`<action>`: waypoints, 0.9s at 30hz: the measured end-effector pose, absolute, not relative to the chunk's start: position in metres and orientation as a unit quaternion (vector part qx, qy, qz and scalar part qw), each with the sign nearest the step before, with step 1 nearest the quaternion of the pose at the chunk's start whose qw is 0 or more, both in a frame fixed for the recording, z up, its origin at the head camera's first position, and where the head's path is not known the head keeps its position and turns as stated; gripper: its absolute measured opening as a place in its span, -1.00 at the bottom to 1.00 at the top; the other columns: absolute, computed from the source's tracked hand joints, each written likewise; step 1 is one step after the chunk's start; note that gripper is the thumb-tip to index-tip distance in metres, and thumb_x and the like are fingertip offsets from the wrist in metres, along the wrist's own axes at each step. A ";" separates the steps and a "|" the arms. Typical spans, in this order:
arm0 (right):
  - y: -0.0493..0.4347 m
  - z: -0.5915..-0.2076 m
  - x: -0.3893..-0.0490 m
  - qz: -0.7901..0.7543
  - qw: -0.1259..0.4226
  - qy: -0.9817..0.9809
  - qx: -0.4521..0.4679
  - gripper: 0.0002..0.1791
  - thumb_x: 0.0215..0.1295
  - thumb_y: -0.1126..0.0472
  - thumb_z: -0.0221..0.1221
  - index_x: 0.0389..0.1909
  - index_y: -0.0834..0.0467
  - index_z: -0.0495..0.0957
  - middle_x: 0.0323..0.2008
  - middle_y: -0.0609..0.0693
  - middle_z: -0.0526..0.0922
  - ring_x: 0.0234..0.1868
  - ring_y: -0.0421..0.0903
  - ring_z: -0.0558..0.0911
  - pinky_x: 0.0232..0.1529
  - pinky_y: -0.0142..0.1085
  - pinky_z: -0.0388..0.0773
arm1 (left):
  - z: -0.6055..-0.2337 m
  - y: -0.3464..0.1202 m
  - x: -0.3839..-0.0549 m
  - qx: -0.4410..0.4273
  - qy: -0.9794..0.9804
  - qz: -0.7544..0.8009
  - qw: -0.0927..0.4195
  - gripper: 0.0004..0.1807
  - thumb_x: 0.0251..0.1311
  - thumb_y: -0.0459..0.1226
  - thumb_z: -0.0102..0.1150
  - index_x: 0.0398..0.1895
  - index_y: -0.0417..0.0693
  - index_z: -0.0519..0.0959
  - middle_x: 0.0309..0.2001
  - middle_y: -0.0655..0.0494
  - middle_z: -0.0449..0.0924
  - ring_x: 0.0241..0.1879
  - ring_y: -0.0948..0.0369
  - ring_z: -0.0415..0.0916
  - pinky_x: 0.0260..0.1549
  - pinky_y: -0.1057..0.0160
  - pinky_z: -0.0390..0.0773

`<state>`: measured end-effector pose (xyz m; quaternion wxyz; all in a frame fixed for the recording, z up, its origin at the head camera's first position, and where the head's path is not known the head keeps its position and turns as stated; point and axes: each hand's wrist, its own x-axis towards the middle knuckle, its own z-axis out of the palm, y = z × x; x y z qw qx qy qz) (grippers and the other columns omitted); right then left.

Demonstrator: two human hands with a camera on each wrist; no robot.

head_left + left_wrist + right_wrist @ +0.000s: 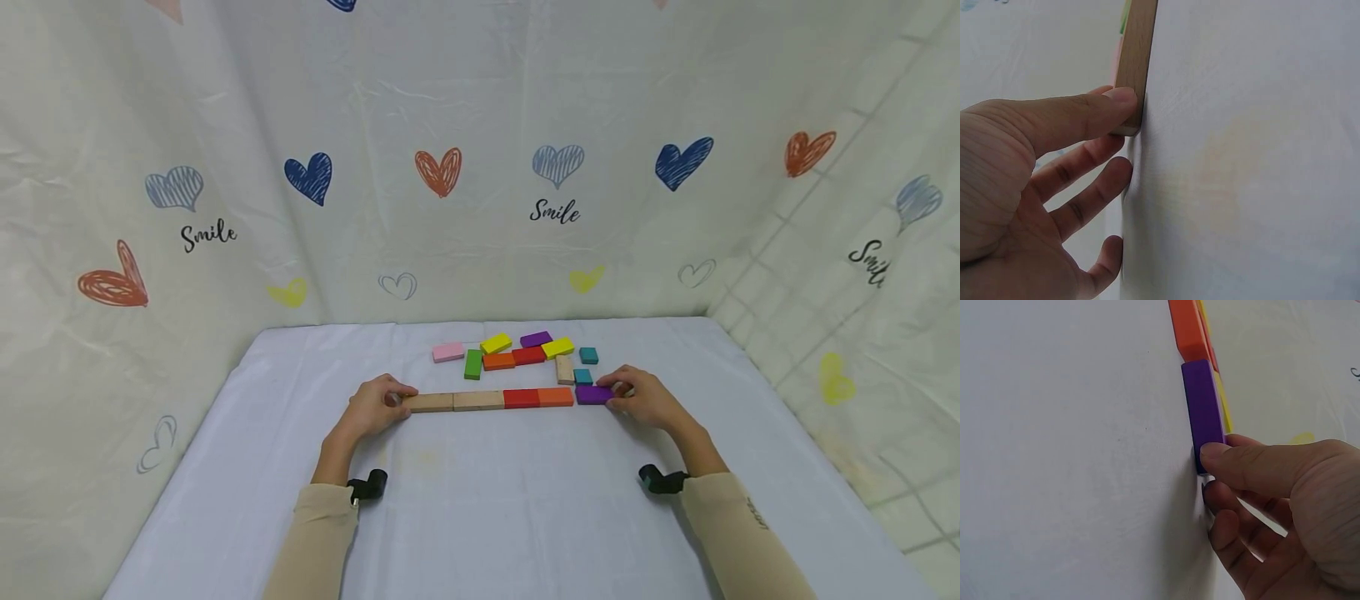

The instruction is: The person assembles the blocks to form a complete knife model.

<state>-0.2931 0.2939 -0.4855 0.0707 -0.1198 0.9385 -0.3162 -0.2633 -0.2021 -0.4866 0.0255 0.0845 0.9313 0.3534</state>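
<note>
Right of centre, my right hand [641, 398] pinches the outer end of the purple block [590, 396], thumb on top; left of centre, my left hand [375, 406] has its grip pinched on the end of the wooden block [431, 403]. Between them the row runs across to the orange block [556, 397], which the purple one all but meets. I'd square its end to the orange face and nudge gently, bracing the wooden end, because too firm a push could buckle the line. Just behind lie loose blocks, upper centre. The bench [487, 508], draped in white cloth, runs back to a pale curtain [487, 92] printed with hearts and "Smile".
</note>
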 end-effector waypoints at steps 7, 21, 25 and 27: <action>0.288 -0.484 -0.293 -0.319 0.078 0.939 -0.102 -0.61 0.30 0.29 0.33 0.15 0.10 0.64 0.02 0.14 0.63 -0.02 0.07 0.56 -0.05 -0.16 0.53 | -0.487 -0.203 -0.263 0.089 0.932 0.349 0.025 -0.65 0.11 -0.35 0.47 0.00 0.06 0.77 -0.12 0.09 0.64 -0.26 0.19 0.46 -0.31 0.23 0.37; 0.285 -0.484 -0.295 -0.324 0.071 0.936 -0.118 -0.63 0.30 0.32 0.32 0.13 0.14 0.63 0.08 0.16 0.63 0.01 0.06 0.60 0.05 -0.03 0.58 | -0.489 -0.204 -0.265 0.092 0.931 0.352 0.024 -0.65 0.11 -0.34 0.48 0.00 0.07 0.77 -0.13 0.10 0.63 -0.28 0.21 0.44 -0.30 0.23 0.36; 0.284 -0.483 -0.294 -0.324 0.074 0.936 -0.116 -0.63 0.30 0.32 0.32 0.13 0.14 0.63 0.07 0.16 0.63 0.01 0.07 0.60 0.05 -0.01 0.58 | -0.490 -0.204 -0.265 0.091 0.931 0.352 0.025 -0.64 0.11 -0.34 0.48 0.01 0.08 0.77 -0.13 0.10 0.63 -0.28 0.21 0.45 -0.30 0.23 0.37; 0.284 -0.483 -0.294 -0.324 0.074 0.936 -0.115 -0.63 0.30 0.32 0.32 0.13 0.14 0.63 0.07 0.16 0.63 0.01 0.07 0.59 0.05 -0.01 0.58 | -0.490 -0.204 -0.265 0.090 0.932 0.351 0.026 -0.64 0.11 -0.34 0.48 0.01 0.08 0.77 -0.12 0.11 0.63 -0.27 0.21 0.45 -0.29 0.23 0.37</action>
